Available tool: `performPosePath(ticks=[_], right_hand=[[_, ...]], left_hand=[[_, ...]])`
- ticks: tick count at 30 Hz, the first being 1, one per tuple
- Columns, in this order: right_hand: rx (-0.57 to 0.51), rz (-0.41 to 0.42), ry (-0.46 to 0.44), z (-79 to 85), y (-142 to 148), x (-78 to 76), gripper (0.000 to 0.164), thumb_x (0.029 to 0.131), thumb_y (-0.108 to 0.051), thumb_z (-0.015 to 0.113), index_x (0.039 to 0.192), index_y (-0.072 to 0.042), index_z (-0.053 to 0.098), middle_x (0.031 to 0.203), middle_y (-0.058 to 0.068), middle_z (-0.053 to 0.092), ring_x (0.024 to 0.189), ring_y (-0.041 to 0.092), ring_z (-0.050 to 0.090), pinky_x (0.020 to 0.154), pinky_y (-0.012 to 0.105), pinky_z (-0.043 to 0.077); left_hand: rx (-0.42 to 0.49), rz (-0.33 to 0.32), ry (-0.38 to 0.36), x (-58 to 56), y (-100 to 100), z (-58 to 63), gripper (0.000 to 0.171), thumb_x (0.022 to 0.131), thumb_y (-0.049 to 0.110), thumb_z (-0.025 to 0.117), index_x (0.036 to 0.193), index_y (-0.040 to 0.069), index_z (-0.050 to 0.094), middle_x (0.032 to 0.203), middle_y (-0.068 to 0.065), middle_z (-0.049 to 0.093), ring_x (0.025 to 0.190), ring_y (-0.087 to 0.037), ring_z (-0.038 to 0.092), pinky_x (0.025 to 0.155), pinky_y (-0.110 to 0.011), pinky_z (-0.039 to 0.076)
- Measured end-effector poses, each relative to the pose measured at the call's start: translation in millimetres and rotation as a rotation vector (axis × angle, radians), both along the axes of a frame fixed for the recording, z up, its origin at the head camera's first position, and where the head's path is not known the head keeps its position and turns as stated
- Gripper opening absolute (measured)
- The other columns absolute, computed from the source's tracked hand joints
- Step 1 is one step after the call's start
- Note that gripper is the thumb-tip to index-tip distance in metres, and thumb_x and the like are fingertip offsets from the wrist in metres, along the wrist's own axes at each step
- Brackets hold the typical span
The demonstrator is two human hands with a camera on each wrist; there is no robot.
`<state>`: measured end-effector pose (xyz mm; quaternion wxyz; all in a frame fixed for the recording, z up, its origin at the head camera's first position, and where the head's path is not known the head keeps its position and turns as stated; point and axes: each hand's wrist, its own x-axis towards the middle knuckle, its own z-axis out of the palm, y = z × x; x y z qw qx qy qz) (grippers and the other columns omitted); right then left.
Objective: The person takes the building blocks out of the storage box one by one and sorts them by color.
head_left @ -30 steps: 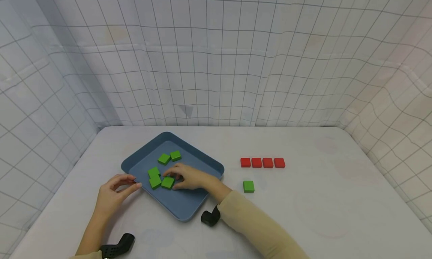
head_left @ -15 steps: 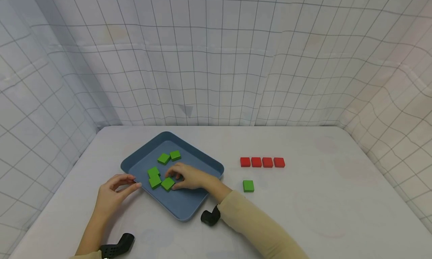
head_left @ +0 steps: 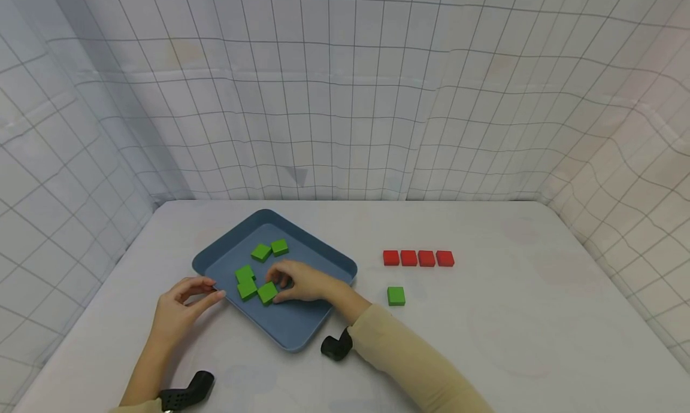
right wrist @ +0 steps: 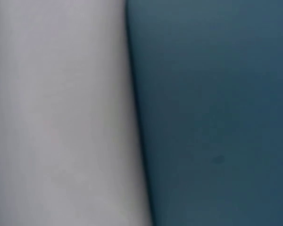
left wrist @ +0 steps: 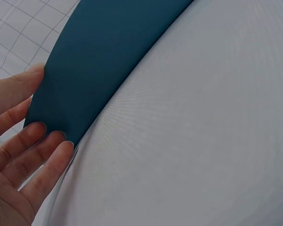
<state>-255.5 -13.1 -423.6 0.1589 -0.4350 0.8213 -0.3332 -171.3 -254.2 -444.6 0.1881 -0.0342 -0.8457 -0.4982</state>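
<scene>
My right hand (head_left: 302,281) reaches into the blue tray (head_left: 296,329) in the head view. Its thumb and curled fingers pinch a green block (head_left: 266,293) near the tray's middle. Close by on the left are two more green blocks, one (head_left: 247,289) touching the other (head_left: 245,273). My left hand (head_left: 180,308) holds the tray's left corner, thumb and fingertips at its rim and outer wall. The left wrist view shows these fingertips against the tray's blue wall (left wrist: 94,61). Only blurred tray (right wrist: 217,113) and white surface appear in the right wrist view, without the hand.
Two green blocks (head_left: 261,252) (head_left: 279,247) lie towards the tray's back. Right of the tray, several red blocks (head_left: 408,258) form a row on the white table (head_left: 512,317), with one green block (head_left: 396,296) in front. A gridded curtain (head_left: 345,102) surrounds the table.
The green block at my right fingers has turned within the tray, and those fingers have drawn slightly to the right and closer to it. My left hand stays at the tray's corner.
</scene>
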Motion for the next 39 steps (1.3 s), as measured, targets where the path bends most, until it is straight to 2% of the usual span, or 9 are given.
performPosePath(ticks=[5, 14, 22, 30, 39], right_hand=[[-0.047, -0.011, -0.046, 0.1, 2.9, 0.5, 0.037, 0.079, -0.01, 0.071, 0.112, -0.007, 0.054, 0.101, 0.004, 0.057, 0.085, 0.006, 0.053, 0.075, 0.01, 0.044], [-0.13, -0.047, -0.081, 2.7, 20.4, 5.8, 0.035, 0.081, -0.008, 0.069, 0.111, -0.006, 0.053, 0.101, 0.005, 0.056, 0.081, 0.006, 0.054, 0.07, 0.013, 0.046], [-0.21, -0.101, -0.055, 16.0, 52.5, 15.1, 0.035, 0.082, -0.012, 0.069, 0.112, -0.007, 0.053, 0.102, 0.004, 0.056, 0.085, 0.014, 0.056, 0.07, 0.017, 0.048], [-0.273, -0.163, -0.043, 27.9, 88.9, 20.8, 0.036, 0.081, -0.012, 0.071, 0.112, -0.009, 0.053, 0.101, 0.002, 0.057, 0.087, 0.018, 0.056, 0.071, 0.021, 0.049], [-0.308, -0.273, -0.097, 30.9, 131.6, 26.1, 0.037, 0.078, -0.008, 0.072, 0.11, -0.007, 0.053, 0.102, 0.005, 0.055, 0.087, 0.02, 0.056, 0.071, 0.024, 0.049]], left_hand=[[0.001, -0.002, -0.006, 0.3, 0.3, 0.9, 0.028, 0.075, 0.003, 0.074, 0.099, -0.006, 0.061, 0.087, 0.003, 0.061, 0.079, 0.005, 0.056, 0.07, -0.006, 0.046], [-0.015, 0.007, -0.015, 0.1, 0.1, 0.4, 0.028, 0.075, 0.005, 0.074, 0.099, -0.005, 0.062, 0.087, 0.002, 0.061, 0.079, 0.006, 0.055, 0.071, -0.005, 0.045], [-0.021, 0.01, -0.017, 0.2, -0.2, -0.6, 0.028, 0.075, 0.006, 0.074, 0.099, -0.004, 0.062, 0.086, 0.006, 0.06, 0.079, 0.006, 0.055, 0.071, -0.005, 0.045], [-0.024, 0.009, -0.018, 0.5, 0.0, 0.0, 0.028, 0.075, 0.006, 0.074, 0.099, -0.003, 0.062, 0.087, 0.004, 0.061, 0.079, 0.006, 0.055, 0.071, -0.005, 0.045], [-0.021, 0.006, -0.009, -0.3, -0.6, -1.8, 0.029, 0.074, 0.005, 0.075, 0.1, -0.003, 0.063, 0.088, 0.004, 0.061, 0.08, 0.006, 0.055, 0.071, -0.005, 0.045]])
